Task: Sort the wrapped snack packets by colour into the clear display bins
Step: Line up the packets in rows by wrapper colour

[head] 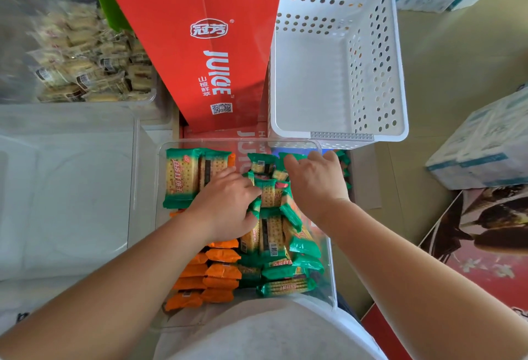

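A clear display bin right in front of me holds several green-wrapped cracker packets on its right side and far end, and several orange-wrapped packets stacked at its near left. My left hand lies in the middle of the bin with its fingers curled around green packets. My right hand reaches over the bin's far right corner, fingers bent down onto green packets there; its fingertips are hidden.
A white perforated basket stands beyond the bin. A red juice carton leans to its left. A clear bin sits at left, and another bin with pale wrapped snacks behind it. Wrapped cases sit at right.
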A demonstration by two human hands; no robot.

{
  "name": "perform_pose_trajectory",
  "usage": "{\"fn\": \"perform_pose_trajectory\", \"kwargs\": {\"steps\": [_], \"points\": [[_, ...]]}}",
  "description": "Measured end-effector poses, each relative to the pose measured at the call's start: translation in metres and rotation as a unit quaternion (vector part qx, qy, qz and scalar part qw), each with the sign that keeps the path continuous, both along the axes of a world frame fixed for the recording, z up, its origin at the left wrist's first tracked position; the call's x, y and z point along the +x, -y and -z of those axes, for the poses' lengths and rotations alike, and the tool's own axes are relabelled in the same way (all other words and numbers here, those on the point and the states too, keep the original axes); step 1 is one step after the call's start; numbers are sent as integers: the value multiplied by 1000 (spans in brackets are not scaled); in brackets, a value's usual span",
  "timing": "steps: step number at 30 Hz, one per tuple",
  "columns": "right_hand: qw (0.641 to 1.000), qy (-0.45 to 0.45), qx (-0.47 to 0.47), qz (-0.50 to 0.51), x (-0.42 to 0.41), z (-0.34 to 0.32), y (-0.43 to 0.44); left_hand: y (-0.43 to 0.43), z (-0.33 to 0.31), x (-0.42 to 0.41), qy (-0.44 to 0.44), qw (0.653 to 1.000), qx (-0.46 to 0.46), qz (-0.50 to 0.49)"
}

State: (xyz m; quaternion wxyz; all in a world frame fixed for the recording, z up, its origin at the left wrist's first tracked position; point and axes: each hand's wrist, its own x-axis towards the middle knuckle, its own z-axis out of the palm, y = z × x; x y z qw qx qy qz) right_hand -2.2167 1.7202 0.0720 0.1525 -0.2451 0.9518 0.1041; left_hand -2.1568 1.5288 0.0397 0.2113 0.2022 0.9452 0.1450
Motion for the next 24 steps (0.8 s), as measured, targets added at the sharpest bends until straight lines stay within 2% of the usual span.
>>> {"fn": "perform_pose_trajectory", "kwargs": {"steps": [3, 5, 8, 10, 14, 18, 21, 24], "points": [[995, -38, -87, -14, 12, 10, -14, 2, -9, -1, 25, 999, -17, 32], [993, 6, -120, -19, 20, 6, -24, 1, -12, -4, 31, 998, -28, 41], [994, 98, -8, -37, 28, -5, -32, 2, -16, -12, 53, 996, -43, 58], [993, 102, 36, -39, 31, -5, -31, 3, -19, -18, 85, 993, -48, 61], [998, 57, -1, -26, 31, 3, -26, 2, -25, -23, 120, 990, -58, 37], [997, -46, -63, -21, 24, 11, -27, -1, -30, -24, 123, 988, -79, 45], [996, -74, -47, -33, 11, 16, -27, -1, -30, -25, 133, 987, -71, 53], [997, -57, -21, -50, 3, 19, -22, -2, -30, -23, 136, 985, -71, 77]]}}
